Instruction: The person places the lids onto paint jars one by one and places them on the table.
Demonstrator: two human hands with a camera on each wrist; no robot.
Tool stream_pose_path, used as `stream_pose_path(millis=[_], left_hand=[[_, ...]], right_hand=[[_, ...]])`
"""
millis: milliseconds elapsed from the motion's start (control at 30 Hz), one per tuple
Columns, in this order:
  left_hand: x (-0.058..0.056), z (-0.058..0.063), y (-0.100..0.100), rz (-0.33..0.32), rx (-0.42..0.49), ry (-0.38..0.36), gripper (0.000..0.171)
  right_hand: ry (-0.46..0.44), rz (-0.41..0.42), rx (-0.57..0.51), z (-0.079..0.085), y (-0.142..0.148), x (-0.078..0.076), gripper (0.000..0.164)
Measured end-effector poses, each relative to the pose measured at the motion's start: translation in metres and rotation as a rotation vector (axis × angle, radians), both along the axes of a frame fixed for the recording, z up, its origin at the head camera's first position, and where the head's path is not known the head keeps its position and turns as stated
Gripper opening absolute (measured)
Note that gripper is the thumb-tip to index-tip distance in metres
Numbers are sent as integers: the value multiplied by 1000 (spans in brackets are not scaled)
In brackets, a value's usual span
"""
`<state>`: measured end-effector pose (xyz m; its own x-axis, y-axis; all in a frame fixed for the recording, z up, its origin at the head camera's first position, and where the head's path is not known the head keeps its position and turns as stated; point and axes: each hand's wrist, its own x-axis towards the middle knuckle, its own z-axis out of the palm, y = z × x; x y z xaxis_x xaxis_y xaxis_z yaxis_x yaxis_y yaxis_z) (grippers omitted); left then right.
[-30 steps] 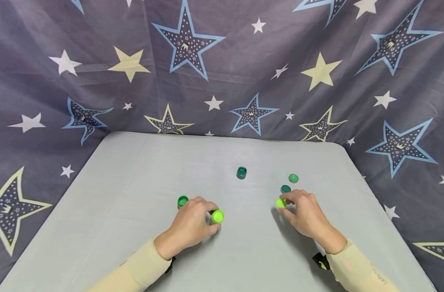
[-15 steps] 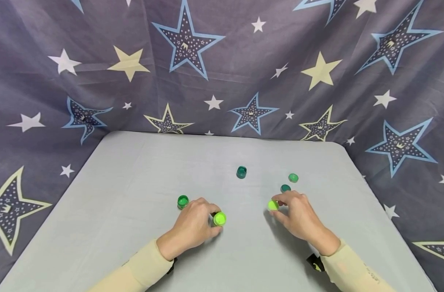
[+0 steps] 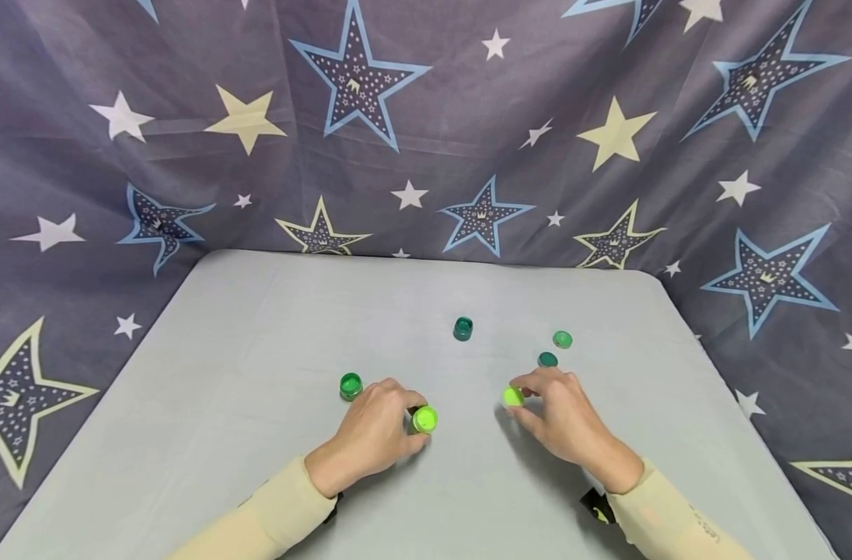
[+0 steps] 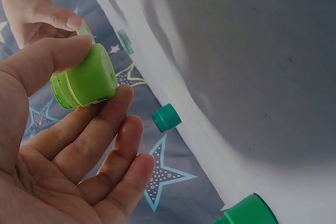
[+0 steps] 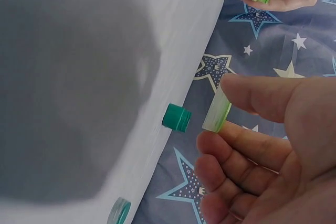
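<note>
Between thumb and fingers, my left hand (image 3: 372, 432) grips a small lime-green paint jar (image 3: 424, 420) whose top is uncovered. The left wrist view shows the thumb on one side of this jar (image 4: 90, 80) and fingertips on the other. My right hand (image 3: 569, 420) pinches a thin round lime-green lid (image 3: 513, 397) by its edge, a short way to the right of the jar. In the right wrist view the lid (image 5: 216, 113) stands edge-on between thumb and fingers. An uncovered green jar (image 3: 350, 386) stands just beyond my left hand.
A dark teal jar (image 3: 462, 329) stands uncovered farther back. Beyond my right hand lie a dark teal lid (image 3: 548, 359) and a green lid (image 3: 562, 340). The grey-white table (image 3: 279, 327) ends at a star-patterned curtain (image 3: 426, 140).
My right hand has moved left with the lime-green lid, closer to the jar. My left hand has shifted slightly right with the jar still in its grip.
</note>
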<state>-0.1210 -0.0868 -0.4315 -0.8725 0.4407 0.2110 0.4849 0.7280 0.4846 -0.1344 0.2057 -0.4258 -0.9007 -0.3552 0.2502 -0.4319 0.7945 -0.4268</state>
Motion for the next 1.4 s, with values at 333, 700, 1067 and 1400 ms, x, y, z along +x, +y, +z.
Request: stream_pose_path(millis=[333,700,1067,1400], left_hand=[[1,0,3,-25,13,-3,23],[2,-3,6,-40,-17,9,23],[3,-5,9,-60,-28,13,19],[4,-5,11,-89,-28,16,18]], right_hand=[[10,40,-21,0,-9,4,25],[28,71,-34,-5,-18,8,27],[21,90,-27,-7,-26,14,27],[-2,109,-12,-6,-31,19,27]])
